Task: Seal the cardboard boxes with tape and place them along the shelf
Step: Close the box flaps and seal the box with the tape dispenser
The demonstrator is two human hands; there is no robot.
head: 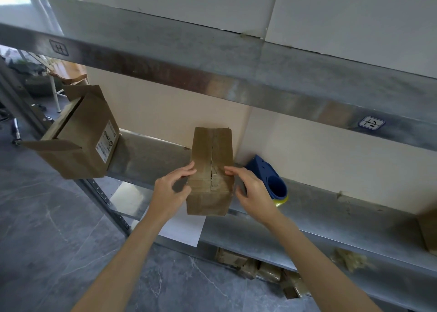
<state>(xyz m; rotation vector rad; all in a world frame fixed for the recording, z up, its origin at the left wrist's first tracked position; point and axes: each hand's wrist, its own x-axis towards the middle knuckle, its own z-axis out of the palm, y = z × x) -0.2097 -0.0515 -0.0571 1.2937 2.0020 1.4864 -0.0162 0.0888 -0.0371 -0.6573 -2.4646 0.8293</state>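
A closed cardboard box (210,170) stands on the metal shelf (331,217), its near end reaching just past the shelf's front edge. Its top flaps meet along a middle seam that looks ragged toward the near end; whether tape covers it I cannot tell. The left hand (172,188) has its grip on the box's left upper edge, fingers laid over the top and thumb against the side. The right hand (250,191) grips the right upper edge the same way, fingers on top, thumb down the side. Both grips are closed round the box and hold nothing else.

Just right of the box, partly behind the right hand, a blue tape dispenser (272,179) lies on the shelf. At the shelf's left end an open cardboard box (78,134) lies tipped on its side, flaps spread, a printed label facing right. A white sheet of paper (182,226) shows below the held box.
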